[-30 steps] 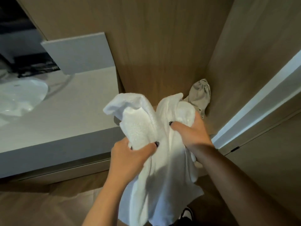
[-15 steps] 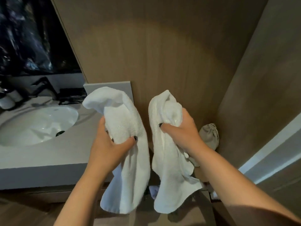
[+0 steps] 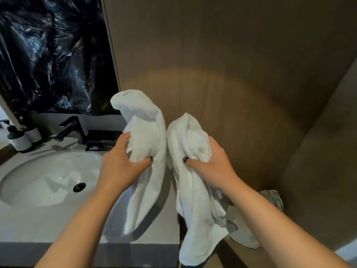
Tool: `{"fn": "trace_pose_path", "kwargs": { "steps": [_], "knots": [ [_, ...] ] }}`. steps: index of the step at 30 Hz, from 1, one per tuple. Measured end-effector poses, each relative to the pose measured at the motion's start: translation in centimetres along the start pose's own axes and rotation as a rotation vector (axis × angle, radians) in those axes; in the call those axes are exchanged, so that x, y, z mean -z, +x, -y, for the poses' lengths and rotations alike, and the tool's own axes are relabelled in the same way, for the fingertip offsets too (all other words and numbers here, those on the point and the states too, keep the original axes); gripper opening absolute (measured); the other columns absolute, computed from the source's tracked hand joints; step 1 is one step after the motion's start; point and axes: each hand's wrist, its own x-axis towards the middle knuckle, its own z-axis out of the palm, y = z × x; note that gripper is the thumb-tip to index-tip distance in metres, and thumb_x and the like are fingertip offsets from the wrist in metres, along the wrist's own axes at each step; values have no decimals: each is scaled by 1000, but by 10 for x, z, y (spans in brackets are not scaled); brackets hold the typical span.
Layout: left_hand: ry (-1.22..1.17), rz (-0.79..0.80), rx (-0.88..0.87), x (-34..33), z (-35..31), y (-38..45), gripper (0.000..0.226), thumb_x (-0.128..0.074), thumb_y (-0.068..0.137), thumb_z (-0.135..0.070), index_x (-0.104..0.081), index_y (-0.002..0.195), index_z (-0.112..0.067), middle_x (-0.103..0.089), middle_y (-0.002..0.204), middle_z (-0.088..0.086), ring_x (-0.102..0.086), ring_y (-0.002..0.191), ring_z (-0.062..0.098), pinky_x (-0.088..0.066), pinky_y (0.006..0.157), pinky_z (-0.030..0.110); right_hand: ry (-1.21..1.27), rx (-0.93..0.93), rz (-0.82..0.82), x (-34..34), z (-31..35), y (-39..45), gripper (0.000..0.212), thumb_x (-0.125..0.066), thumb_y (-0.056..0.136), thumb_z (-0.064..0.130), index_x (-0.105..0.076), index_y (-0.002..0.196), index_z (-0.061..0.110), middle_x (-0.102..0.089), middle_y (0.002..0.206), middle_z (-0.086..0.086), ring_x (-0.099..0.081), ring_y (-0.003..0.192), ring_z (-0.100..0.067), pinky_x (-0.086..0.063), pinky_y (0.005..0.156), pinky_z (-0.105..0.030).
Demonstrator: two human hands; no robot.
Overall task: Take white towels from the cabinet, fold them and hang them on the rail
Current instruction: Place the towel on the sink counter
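- Head view: my left hand (image 3: 120,167) grips one bunched white towel (image 3: 146,151), my right hand (image 3: 212,167) another (image 3: 193,190).
- Towels touch above the worktop (image 3: 48,225) edge; the sink (image 3: 48,176) lies left, a wood panel (image 3: 212,64) behind.

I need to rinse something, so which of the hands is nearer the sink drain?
Left. The left hand, gripping a white towel, is just right of the drain at the basin's edge; the right hand is farther right, past the counter.
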Motion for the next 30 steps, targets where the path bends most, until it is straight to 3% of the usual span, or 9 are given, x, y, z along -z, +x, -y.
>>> {"fn": "trace_pose_path", "kwargs": {
  "steps": [6, 10, 13, 16, 19, 21, 25, 28, 30],
  "knots": [
    [28, 112, 95, -32, 100, 69, 84, -82, 76, -31, -38, 147, -17, -52, 139, 6, -54, 122, 26, -44, 93, 34, 68, -57, -113, -52, -2, 54, 55, -75, 81, 14, -43, 115, 42, -52, 103, 29, -52, 93, 6, -38, 69, -10],
    [73, 248, 135, -65, 173, 76, 80, -81, 76, -35, -44, 143, -12, -51, 133, 12, -52, 120, 30, -40, 95, 32, 83, -57, -242, -85, -7, 82, 55, -76, 81, 14, -43, 116, 41, -51, 103, 30, -53, 92, 8, -39, 68, -7],
    [81, 393, 158, -86, 218, 68, 89, -69, 68, -62, -50, 141, -15, -58, 128, 12, -56, 117, 31, -41, 98, 32, 164, -43, -321, -104, -10, 97, 54, -76, 80, 12, -47, 115, 42, -56, 107, 28, -56, 94, 10, -43, 72, -7],
    [57, 427, 134, -100, 245, 74, 86, -71, 68, -64, -56, 137, -15, -64, 119, 11, -61, 109, 30, -46, 92, 34, 309, -42, -311, -116, -14, 113, 51, -75, 81, 10, -53, 110, 44, -65, 104, 22, -64, 93, 6, -51, 74, -14],
    [-1, 483, 140, -86, 247, 84, 62, -75, 73, -62, -58, 123, -30, -60, 102, -2, -62, 84, 16, -49, 71, 25, 391, -103, -243, -129, -25, 133, 58, -76, 81, 13, -51, 129, 32, -67, 117, 11, -66, 105, -8, -54, 89, -33],
    [-121, 416, 213, -72, 249, 84, 54, -79, 77, -44, -54, 124, -33, -59, 111, -6, -63, 87, 8, -50, 74, 20, 281, -186, -179, -143, -40, 149, 74, -79, 78, 20, -40, 140, 30, -59, 129, 10, -59, 116, -12, -49, 97, -38],
    [-235, 212, 189, -44, 253, 91, 39, -60, 95, -19, -52, 133, -25, -61, 125, -2, -60, 103, -1, -53, 86, 25, -334, -191, -22, -175, -87, 158, 94, -70, 86, 34, -6, 154, 29, -21, 157, 6, -26, 142, -17, -28, 112, -34],
    [-281, 170, 114, -32, 244, 104, 44, -56, 98, -22, -46, 140, -26, -54, 134, -5, -56, 108, -9, -44, 86, 7, -497, -90, 151, -202, -114, 141, 90, -55, 93, 40, 10, 153, 30, 3, 163, 8, -5, 149, -16, -15, 118, -34],
    [-256, 226, 11, -33, 231, 104, 51, -52, 97, -40, -41, 145, -28, -46, 143, -10, -49, 123, -4, -40, 100, 16, -648, -37, 217, -216, -125, 129, 84, -46, 97, 40, 21, 148, 36, 13, 162, 7, 8, 150, -14, -8, 121, -42]
  ]
}}
